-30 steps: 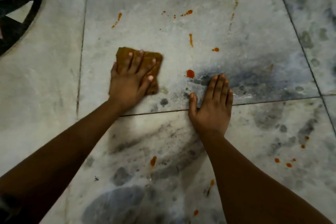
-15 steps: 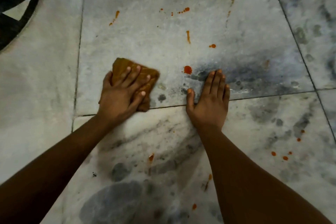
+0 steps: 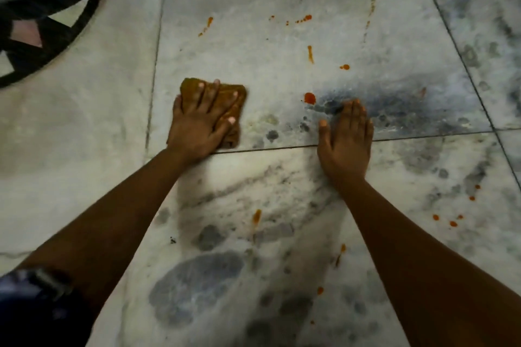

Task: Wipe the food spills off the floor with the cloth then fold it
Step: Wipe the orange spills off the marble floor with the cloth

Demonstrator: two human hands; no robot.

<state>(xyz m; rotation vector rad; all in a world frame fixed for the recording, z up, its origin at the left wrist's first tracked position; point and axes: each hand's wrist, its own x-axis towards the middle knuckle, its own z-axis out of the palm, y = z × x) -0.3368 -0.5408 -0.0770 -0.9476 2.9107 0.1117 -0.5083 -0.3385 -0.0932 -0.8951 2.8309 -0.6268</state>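
Centre-left of frame: left hand (image 3: 201, 121) flat on folded brown cloth (image 3: 225, 98), marble floor (image 3: 253, 70).
Fingers spread straight, pressing cloth down. Right hand (image 3: 345, 138) at centre, palm flat on bare tile, fingers together. Red sauce drop (image 3: 309, 98) between hands; orange spatters (image 3: 304, 19) upper centre, more (image 3: 452, 223) lower right.

Most of the cloth (image 3: 239, 94) lies hidden under the left hand (image 3: 198, 128) — its edges blurred.

Brown cloth (image 3: 225, 93), orange-red spills (image 3: 309, 98)
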